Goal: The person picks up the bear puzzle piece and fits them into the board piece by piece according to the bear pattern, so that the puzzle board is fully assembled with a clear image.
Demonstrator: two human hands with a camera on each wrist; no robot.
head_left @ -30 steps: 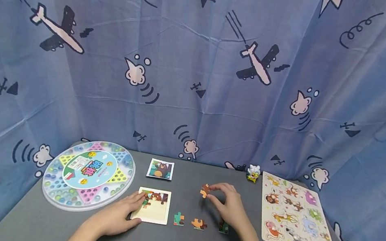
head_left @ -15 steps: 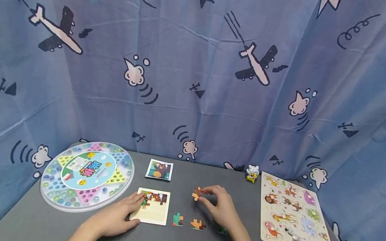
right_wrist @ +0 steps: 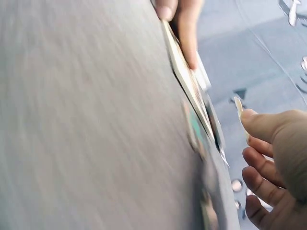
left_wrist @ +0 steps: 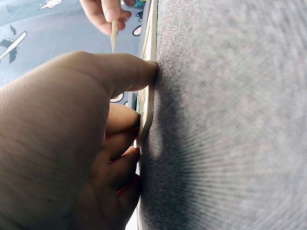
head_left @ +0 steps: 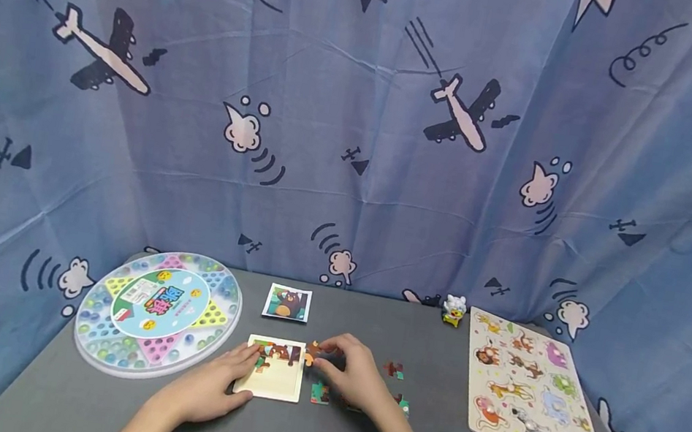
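Note:
My left hand (head_left: pixel 212 385) rests on the left side of a square jigsaw tray (head_left: pixel 278 387), fingers lying over its edge and thumb against the near edge. Part of a bear picture fills the tray's upper area; the lower part shows bare pale wood. My right hand (head_left: pixel 357 372) pinches a brown jigsaw piece (head_left: pixel 311 353) between thumb and fingers, just off the tray's upper right edge. In the right wrist view the held piece (right_wrist: pixel 239 108) appears edge-on, raised above the table. A green loose piece (head_left: pixel 318 394) lies right of the tray.
More loose pieces lie by the right forearm: a brown one (head_left: pixel 394 370) and a green one (head_left: pixel 403 405); another is mostly hidden under it. Behind the tray is a bear picture card (head_left: pixel 287 303). A round marble game (head_left: pixel 159 315), a small figurine (head_left: pixel 454 310) and an animal board (head_left: pixel 539 398) stand around.
My right hand has moved left and slightly down with the brown jigsaw piece, up to the tray's right side. A brown loose piece behind the arm has come into view. The left hand stays put.

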